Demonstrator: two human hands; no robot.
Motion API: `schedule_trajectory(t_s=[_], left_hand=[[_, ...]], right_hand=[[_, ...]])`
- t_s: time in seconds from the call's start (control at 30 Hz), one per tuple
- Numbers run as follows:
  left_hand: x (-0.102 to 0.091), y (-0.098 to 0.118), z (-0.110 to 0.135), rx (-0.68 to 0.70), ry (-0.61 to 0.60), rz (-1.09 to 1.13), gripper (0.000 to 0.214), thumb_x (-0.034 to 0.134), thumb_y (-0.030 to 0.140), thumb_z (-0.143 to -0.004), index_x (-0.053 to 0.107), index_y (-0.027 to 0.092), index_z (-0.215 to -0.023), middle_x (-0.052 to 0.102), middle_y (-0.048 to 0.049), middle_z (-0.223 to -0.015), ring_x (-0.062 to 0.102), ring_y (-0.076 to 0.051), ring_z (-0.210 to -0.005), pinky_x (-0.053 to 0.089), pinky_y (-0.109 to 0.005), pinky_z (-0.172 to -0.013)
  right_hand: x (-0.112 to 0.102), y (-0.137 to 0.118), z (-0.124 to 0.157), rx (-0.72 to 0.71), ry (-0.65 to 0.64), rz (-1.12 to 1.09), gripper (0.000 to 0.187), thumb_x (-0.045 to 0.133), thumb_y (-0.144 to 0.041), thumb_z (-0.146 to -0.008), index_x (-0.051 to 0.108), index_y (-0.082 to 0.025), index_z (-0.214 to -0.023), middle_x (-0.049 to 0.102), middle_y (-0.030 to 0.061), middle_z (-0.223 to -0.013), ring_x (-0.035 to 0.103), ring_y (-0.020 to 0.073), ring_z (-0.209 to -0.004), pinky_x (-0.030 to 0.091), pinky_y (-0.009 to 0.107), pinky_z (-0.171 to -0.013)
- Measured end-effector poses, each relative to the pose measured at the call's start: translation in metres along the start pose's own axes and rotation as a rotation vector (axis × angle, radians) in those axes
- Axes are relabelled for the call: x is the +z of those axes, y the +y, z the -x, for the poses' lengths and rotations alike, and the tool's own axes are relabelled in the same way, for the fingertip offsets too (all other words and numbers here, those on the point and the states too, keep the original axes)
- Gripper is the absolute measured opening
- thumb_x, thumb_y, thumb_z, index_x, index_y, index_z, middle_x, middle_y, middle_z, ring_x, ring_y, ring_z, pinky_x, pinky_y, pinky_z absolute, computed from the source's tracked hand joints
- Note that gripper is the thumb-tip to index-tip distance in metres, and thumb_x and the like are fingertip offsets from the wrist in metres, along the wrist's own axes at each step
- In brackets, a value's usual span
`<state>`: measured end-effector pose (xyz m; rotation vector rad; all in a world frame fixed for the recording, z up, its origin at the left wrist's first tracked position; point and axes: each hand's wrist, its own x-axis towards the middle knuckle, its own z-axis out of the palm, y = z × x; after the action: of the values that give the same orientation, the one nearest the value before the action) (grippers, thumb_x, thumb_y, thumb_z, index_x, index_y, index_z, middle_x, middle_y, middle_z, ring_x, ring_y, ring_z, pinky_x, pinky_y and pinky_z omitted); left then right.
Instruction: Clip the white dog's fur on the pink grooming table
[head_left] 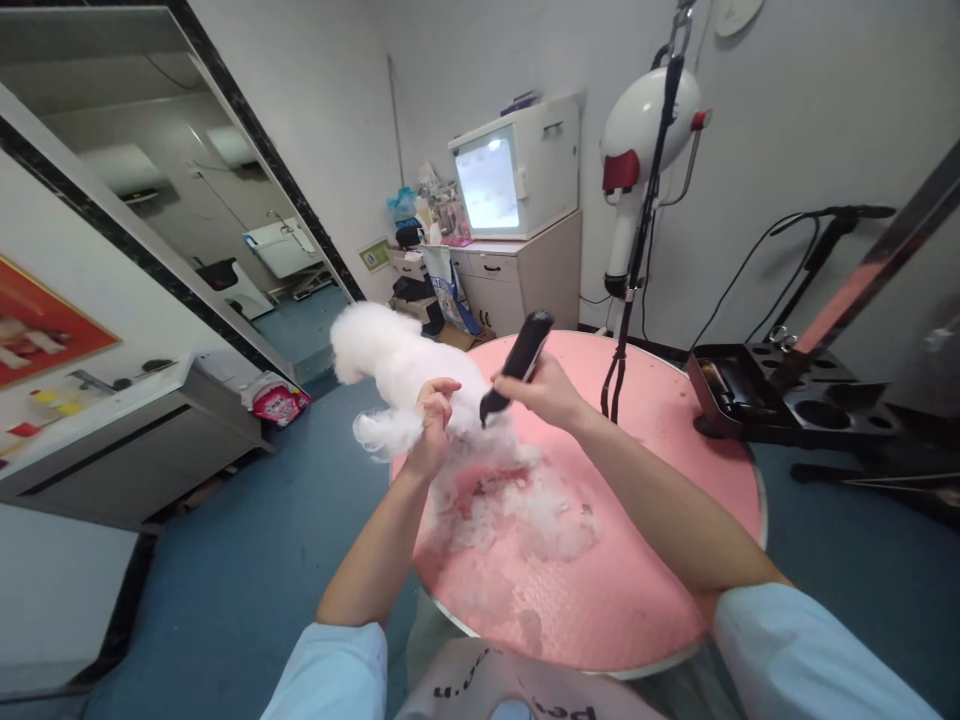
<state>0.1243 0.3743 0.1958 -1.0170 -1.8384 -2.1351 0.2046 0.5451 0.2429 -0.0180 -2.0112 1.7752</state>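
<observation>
Grey walls and a blue floor enclosed the grooming room, with a long mirror (187, 200) on the left wall and a white cabinet (525, 270) at the back. At the centre stood a round pink tabletop (660, 540), a stand dryer (645, 130) hung over its far edge and a black tool tray (780, 400) was set at its right. On the tabletop's left part a small white dog (397, 365) was stood, facing away, with a drift of clipped fur (517, 510) spread just behind it. The left hand (433, 415) was closed on the dog's hindquarters near the tail, fingers curled into the coat. The right hand (551, 392) was clamped around a black clipper (517, 365), whose head was pressed into the coat beside the left hand. For a clean pass, the blade would best be kept flat to the skin and moved with the lie of the coat, in short strokes, while the rump was held steady and the skin drawn taut.
</observation>
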Motion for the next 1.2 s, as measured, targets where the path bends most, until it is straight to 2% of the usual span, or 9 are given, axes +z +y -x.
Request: schedule_trajectory(t_s=[0.1, 0.23, 0.3, 0.37, 0.47, 0.57, 0.77, 1.0, 1.2], left_hand=[[0.003, -0.001, -0.002, -0.008, 0.0, 0.028, 0.065, 0.04, 0.079, -0.086, 0.038, 0.02, -0.059, 0.056, -0.007, -0.092, 0.055, -0.018, -0.093, 0.045, -0.036, -0.107], [0.002, -0.002, -0.005, -0.018, 0.002, 0.019, 0.067, 0.039, 0.079, -0.087, 0.037, 0.019, -0.057, 0.058, -0.0086, -0.1, 0.055, -0.02, -0.101, 0.044, -0.037, -0.108], [0.001, -0.002, -0.005, -0.016, 0.006, 0.01, 0.068, 0.038, 0.08, -0.087, 0.037, 0.019, -0.056, 0.059, -0.0085, -0.097, 0.056, -0.02, -0.097, 0.046, -0.037, -0.104], [0.001, -0.002, -0.005, -0.015, 0.005, 0.001, 0.069, 0.037, 0.081, -0.086, 0.036, 0.019, -0.056, 0.059, -0.0085, -0.095, 0.055, -0.02, -0.093, 0.047, -0.035, -0.1], [0.0, -0.002, -0.002, -0.014, 0.007, -0.026, 0.069, 0.036, 0.08, -0.087, 0.037, 0.02, -0.055, 0.059, -0.0084, -0.092, 0.055, -0.019, -0.09, 0.046, -0.032, -0.093], [-0.001, -0.003, 0.001, 0.004, 0.042, -0.026, 0.067, 0.038, 0.079, -0.088, 0.04, 0.02, -0.055, 0.056, -0.0063, -0.081, 0.051, -0.017, -0.078, 0.046, -0.031, -0.083], [-0.005, -0.005, 0.006, -0.003, 0.134, 0.01, 0.069, 0.039, 0.083, -0.084, 0.037, 0.021, -0.053, 0.044, -0.0029, -0.065, 0.042, -0.017, -0.064, 0.041, -0.03, -0.067], [-0.016, -0.008, 0.0, 0.0, 0.166, 0.055, 0.069, 0.037, 0.08, -0.087, 0.033, 0.02, -0.053, 0.043, -0.0026, -0.064, 0.041, -0.015, -0.062, 0.039, -0.03, -0.065], [-0.017, -0.006, -0.007, -0.064, 0.146, 0.063, 0.069, 0.037, 0.084, -0.084, 0.033, 0.021, -0.055, 0.043, -0.0026, -0.066, 0.04, -0.015, -0.061, 0.038, -0.031, -0.063]], right_hand=[[0.007, -0.004, -0.008, -0.061, 0.117, -0.06, 0.03, 0.072, -0.042, -0.071, 0.056, -0.02, -0.083, 0.064, 0.0016, -0.076, 0.052, 0.0117, -0.054, 0.042, 0.027, -0.048], [0.015, 0.003, -0.004, -0.017, 0.034, 0.038, 0.033, 0.078, -0.037, -0.065, 0.057, -0.02, -0.084, 0.065, 0.0011, -0.076, 0.058, 0.0147, -0.065, 0.048, 0.028, -0.057], [0.01, 0.007, 0.0, -0.035, 0.072, 0.003, 0.033, 0.079, -0.036, -0.065, 0.058, -0.019, -0.084, 0.067, 0.0022, -0.079, 0.059, 0.0147, -0.066, 0.049, 0.028, -0.058], [-0.001, 0.006, -0.003, -0.083, 0.195, -0.097, 0.028, 0.074, -0.04, -0.072, 0.058, -0.02, -0.083, 0.068, 0.0031, -0.081, 0.055, 0.0117, -0.059, 0.045, 0.026, -0.051], [-0.015, -0.002, -0.02, -0.14, 0.298, -0.209, 0.027, 0.071, -0.04, -0.076, 0.055, -0.021, -0.085, 0.07, 0.0024, -0.084, 0.045, 0.0071, -0.048, 0.037, 0.023, -0.043], [-0.013, -0.006, -0.043, -0.108, 0.181, -0.218, 0.037, 0.078, -0.037, -0.067, 0.051, -0.022, -0.087, 0.069, 0.0, -0.081, 0.046, 0.007, -0.049, 0.036, 0.022, -0.042], [0.021, 0.013, -0.067, -0.032, -0.014, -0.148, 0.039, 0.078, -0.03, -0.06, 0.049, -0.021, -0.085, 0.065, -0.0012, -0.077, 0.058, 0.0131, -0.066, 0.047, 0.026, -0.056], [0.03, 0.035, -0.036, 0.018, -0.089, -0.021, 0.032, 0.073, -0.028, -0.063, 0.052, -0.02, -0.086, 0.067, 0.0016, -0.079, 0.063, 0.0178, -0.072, 0.05, 0.031, -0.064], [0.012, 0.041, -0.008, 0.044, -0.185, -0.069, 0.036, 0.08, -0.029, -0.064, 0.058, -0.02, -0.091, 0.074, 0.0062, -0.096, 0.067, 0.0196, -0.083, 0.053, 0.033, -0.071]])
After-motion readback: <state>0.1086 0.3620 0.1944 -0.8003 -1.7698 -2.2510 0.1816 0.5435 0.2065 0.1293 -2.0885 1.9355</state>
